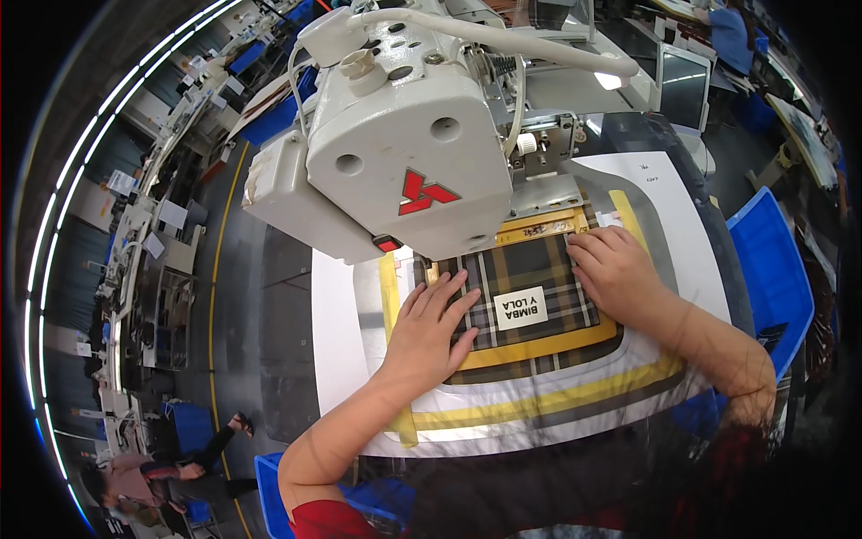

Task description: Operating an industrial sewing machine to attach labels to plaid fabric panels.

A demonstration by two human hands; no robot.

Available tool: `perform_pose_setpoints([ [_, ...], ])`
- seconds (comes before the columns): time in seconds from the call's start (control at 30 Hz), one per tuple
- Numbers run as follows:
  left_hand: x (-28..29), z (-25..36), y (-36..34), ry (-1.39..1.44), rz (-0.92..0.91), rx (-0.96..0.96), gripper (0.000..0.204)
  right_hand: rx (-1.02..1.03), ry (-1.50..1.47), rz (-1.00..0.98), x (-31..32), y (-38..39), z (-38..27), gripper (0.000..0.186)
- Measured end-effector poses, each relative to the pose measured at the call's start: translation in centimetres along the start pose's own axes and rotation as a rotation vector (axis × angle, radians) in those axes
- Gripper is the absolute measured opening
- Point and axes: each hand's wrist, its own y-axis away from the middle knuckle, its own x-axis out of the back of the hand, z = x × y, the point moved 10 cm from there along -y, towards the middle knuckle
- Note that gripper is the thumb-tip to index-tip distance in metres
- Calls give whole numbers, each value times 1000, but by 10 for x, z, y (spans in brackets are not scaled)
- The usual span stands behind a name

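A dark plaid fabric panel (503,280) with a small white printed label (521,308) lies inside a yellow frame (530,348) under the head of a white industrial sewing machine (409,135). My left hand (429,334) rests flat on the panel's left edge, fingers spread and pointing away from me. On the opposite side, my right hand (618,272) lies over the panel's right edge, its fingers bent a little and the tips on the cloth. Neither hand grasps anything. More plaid cloth shows below the frame's near edge.
White paper sheets (337,359) and yellow tape strips (548,398) surround the frame on the machine table. A blue bin (774,269) stands at the right, near a screen (682,87). Left, beyond a yellow floor line (215,296), a person (144,481) sits near other workbenches.
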Motion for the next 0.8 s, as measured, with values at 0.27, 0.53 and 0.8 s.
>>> perform_pose_setpoints([
  [0.27, 1, 2, -2, 1, -29, 40, 48, 26, -47, 14, 0, 1, 5, 26],
  [0.53, 1, 8, -11, -70, -54, 84, 46, 116, -23, 5, -3, 4, 4, 26],
  [0.8, -17, 39, -41, -11, -40, 39, 50, 164, -45, 23, 1, 9, 9, 30],
])
